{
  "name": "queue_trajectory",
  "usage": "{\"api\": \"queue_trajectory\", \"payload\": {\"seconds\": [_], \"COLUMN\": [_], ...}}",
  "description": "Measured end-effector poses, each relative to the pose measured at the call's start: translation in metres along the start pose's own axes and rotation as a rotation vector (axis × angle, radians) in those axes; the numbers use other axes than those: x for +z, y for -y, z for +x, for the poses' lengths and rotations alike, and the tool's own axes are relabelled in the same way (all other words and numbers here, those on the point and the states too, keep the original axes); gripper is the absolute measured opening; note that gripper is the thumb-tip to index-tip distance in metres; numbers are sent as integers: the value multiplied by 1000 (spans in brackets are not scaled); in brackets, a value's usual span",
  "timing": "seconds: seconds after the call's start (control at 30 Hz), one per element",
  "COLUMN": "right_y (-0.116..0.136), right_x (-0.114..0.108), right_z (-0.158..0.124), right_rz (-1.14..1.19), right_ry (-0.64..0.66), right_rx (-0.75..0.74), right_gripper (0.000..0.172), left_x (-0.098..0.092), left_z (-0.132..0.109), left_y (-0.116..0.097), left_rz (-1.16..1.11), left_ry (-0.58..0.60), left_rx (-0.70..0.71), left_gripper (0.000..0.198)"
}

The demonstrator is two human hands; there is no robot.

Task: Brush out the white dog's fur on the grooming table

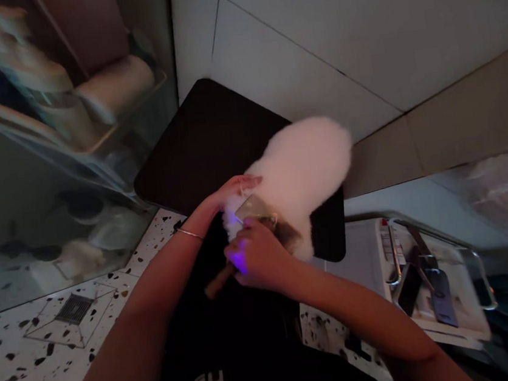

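Note:
A small fluffy white dog stands on a black grooming table, seen from above. My left hand lies on the dog's near end, fingers stretched out flat against the fur. My right hand is closed round a brush with a wooden handle; the brush's flat metal head rests against the fur beside my left hand. A purple glow shows on my right fingers. A thin bracelet circles my left wrist.
A white tray with scissors and dark grooming tools stands at the right. The speckled terrazzo floor has a square drain at the left. A glass partition rises at the left, tiled wall behind the table.

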State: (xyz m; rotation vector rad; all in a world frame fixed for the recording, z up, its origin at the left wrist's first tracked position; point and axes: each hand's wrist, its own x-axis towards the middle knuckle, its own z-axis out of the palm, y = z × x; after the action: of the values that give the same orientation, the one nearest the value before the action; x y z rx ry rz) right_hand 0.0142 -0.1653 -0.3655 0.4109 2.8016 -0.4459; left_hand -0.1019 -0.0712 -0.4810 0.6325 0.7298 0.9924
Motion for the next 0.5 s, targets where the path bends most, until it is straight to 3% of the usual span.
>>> {"api": "queue_trajectory", "payload": {"seconds": [0.07, 0.13, 0.23, 0.33, 0.37, 0.4, 0.43, 0.5], "right_y": [3, 11, 17, 12, 8, 3, -1, -9], "right_x": [4, -1, -15, -15, -11, -5, 2, 17], "right_z": [-2, -10, -24, -30, -29, -27, -24, -18], "right_rz": [34, 213, 553, 824, 847, 824, 749, 497], "right_ry": [61, 135, 196, 230, 184, 76, -83, -374], "right_rx": [-104, -254, -361, -690, -779, -788, -688, -312], "right_gripper": [14, 13, 7, 9, 9, 8, 7, 4], "left_x": [2, 4, 4, 2, 2, 1, 1, 1], "left_z": [-2, -3, -2, 2, 4, 5, 6, 7], "left_y": [1, 1, 2, 1, 2, 2, 2, 2], "left_rz": [-12, 15, 38, -65, -102, -124, -132, -120], "left_ry": [-11, -17, -16, -48, -61, -71, -78, -82], "left_rx": [40, 66, 50, 17, 4, -8, -11, 8], "left_gripper": [32, 33, 34, 32, 31, 30, 30, 29]}}
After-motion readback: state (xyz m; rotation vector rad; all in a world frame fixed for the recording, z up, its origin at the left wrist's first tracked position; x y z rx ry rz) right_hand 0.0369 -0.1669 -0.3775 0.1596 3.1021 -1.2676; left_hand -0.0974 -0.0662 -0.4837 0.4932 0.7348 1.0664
